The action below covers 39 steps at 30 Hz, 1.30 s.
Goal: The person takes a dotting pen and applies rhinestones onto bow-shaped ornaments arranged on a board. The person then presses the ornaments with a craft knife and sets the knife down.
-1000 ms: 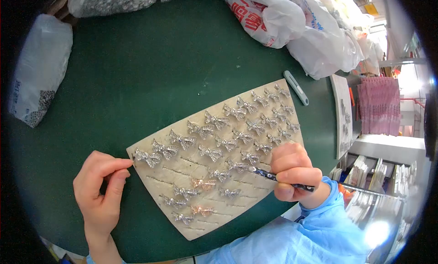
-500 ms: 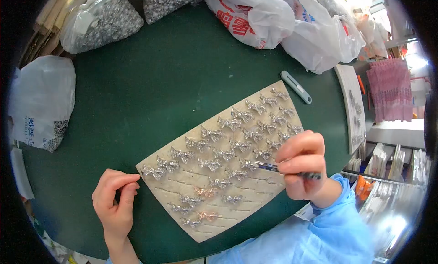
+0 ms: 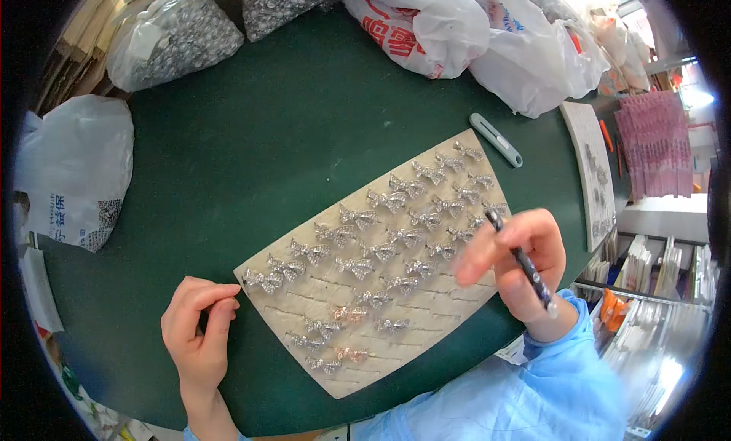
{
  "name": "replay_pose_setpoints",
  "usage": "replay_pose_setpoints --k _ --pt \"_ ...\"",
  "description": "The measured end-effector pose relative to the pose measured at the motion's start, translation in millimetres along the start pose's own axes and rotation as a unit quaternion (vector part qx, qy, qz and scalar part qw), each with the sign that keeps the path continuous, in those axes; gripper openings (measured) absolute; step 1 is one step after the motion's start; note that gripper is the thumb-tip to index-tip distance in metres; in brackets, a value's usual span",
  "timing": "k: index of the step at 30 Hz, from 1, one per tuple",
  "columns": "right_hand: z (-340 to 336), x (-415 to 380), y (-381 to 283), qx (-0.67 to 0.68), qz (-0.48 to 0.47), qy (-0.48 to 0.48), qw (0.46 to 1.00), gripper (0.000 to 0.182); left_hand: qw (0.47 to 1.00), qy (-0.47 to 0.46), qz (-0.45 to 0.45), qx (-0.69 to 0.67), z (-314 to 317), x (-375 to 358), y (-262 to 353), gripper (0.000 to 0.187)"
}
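A beige board [image 3: 449,308] with rows of slits lies tilted on the green table. Small silver bow-shaped ornaments [image 3: 355,268] sit in its slits, with a copper-coloured bow [image 3: 351,314] and a second one lower down among them. At the board's left corner, my left hand [image 3: 196,327] has its fingers curled, index fingertip and thumb against the edge. My right hand [image 3: 529,262] is above the board's right side, closed around a slim black patterned pen-like tool [image 3: 524,266]. Motion blurs some of its fingers, and the tool points up and to the left.
A grey-blue utility knife [image 3: 496,140] lies beyond the board's top corner. Clear bags of silver pieces [image 3: 179,45] and white plastic bags [image 3: 426,33] line the far edge. Another plastic bag [image 3: 84,167] stands left. A second board [image 3: 588,174] lies at the right.
My right hand has lifted away from the bows toward the right, and the tool has swung from nearly level to steeply slanted. My left hand stays at the corner; the whole view has shifted slightly.
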State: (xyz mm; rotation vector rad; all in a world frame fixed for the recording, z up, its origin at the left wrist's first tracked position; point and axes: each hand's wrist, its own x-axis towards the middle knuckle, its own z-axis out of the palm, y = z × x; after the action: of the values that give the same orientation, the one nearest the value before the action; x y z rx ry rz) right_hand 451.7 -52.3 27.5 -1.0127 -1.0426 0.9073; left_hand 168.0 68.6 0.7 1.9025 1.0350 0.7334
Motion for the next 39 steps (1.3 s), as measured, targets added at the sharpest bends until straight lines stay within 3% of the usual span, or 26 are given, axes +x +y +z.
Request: replay_pose_setpoints --k 3,4,8,21,39 --pt "-16.7 -3.5 -0.4 -0.135 -0.051 -0.081 0.986 0.020 1.000 0.002 0.002 0.001 -0.3 0.2 0.2 0.011" --pt "-14.2 -1.0 -6.6 -0.238 -0.049 -0.093 0.966 0.017 1.000 0.002 0.000 0.000 -0.4 -0.1 0.6 0.011" --pt "1.1 -1.6 8.4 -0.211 -0.065 -0.092 0.971 0.024 1.000 0.002 -0.009 -0.006 -0.7 0.3 2.3 0.010" --pt "4.3 2.5 20.2 -0.391 -0.164 -0.192 0.885 0.031 1.000 0.008 0.009 -0.008 -0.6 -0.7 -2.4 0.010" --pt "5.6 3.5 20.6 -0.413 -0.167 -0.203 0.872 0.033 1.000 0.008 0.008 0.001 -0.9 -1.0 -3.3 0.011"
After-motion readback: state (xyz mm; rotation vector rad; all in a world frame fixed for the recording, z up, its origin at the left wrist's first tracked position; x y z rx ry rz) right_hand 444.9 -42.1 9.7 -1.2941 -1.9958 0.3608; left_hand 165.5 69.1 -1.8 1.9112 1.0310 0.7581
